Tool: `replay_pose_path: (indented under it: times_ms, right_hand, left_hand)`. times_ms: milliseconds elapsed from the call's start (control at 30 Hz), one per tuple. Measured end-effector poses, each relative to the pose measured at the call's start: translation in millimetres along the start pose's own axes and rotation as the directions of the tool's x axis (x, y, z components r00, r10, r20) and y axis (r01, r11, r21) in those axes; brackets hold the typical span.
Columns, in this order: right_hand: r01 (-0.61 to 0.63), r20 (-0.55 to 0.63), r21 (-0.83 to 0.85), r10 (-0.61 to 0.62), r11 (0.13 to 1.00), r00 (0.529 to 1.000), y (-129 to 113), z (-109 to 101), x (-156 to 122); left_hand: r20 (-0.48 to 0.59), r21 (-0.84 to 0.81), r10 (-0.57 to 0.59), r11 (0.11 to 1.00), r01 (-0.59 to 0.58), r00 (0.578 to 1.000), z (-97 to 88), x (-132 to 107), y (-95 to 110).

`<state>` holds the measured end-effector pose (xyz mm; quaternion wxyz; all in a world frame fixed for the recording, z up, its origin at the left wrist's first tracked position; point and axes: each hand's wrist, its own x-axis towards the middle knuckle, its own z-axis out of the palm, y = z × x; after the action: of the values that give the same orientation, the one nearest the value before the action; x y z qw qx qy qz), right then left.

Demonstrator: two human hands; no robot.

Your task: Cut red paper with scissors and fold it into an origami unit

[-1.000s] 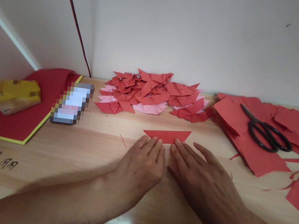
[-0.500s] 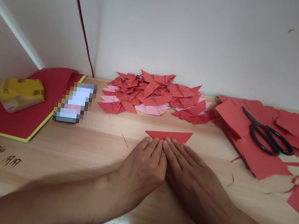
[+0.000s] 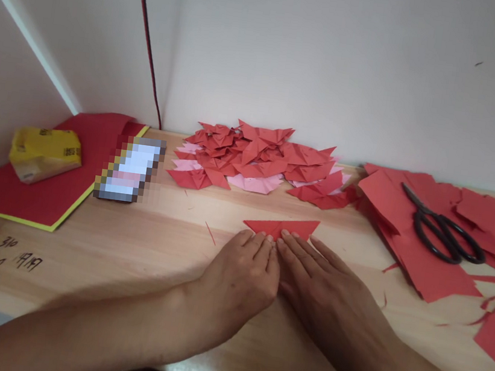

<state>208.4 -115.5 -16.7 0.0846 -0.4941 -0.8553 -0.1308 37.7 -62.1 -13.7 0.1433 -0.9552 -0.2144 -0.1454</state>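
A piece of red paper [image 3: 285,227], folded to a low triangle with its long edge at the back, lies flat on the wooden table. My left hand [image 3: 247,277] is closed, its fingers curled together on the paper's near edge; the thumb is hidden. Beside it my right hand [image 3: 317,277] rests with fingers stretched out flat over the paper's near right part. The two hands touch at the fingertips and cover the near side of the paper. Behind them spreads a heap of folded red and pink paper pieces [image 3: 264,145].
Black-handled scissors [image 3: 444,233] lie on red paper sheets [image 3: 431,279] at the right, near thin scraps. At the left are a phone [image 3: 128,170], a yellow packet [image 3: 46,153] and large dark red sheets [image 3: 36,200]. A wall [image 3: 336,63] closes off the back.
My right hand's fingers have spread and shifted slightly right over the paper. My left hand remains on its near edge. The whole view has shifted a little.
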Motion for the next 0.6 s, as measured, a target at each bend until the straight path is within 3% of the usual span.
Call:
replay_pose_path:
  times_ms: [367,600]
  right_hand:
    - [-0.025,-0.025,0.179,0.030,0.983,0.999,17.5,7.4,10.4]
    - [-0.098,0.000,0.300,0.103,0.949,0.995,20.9,4.1,15.3]
  left_hand:
    - [0.014,-0.142,-0.014,0.990,0.016,1.000,-0.8,-2.0,-15.7]
    - [0.055,-0.085,0.014,0.996,-0.009,0.998,5.7,-3.4,-14.7]
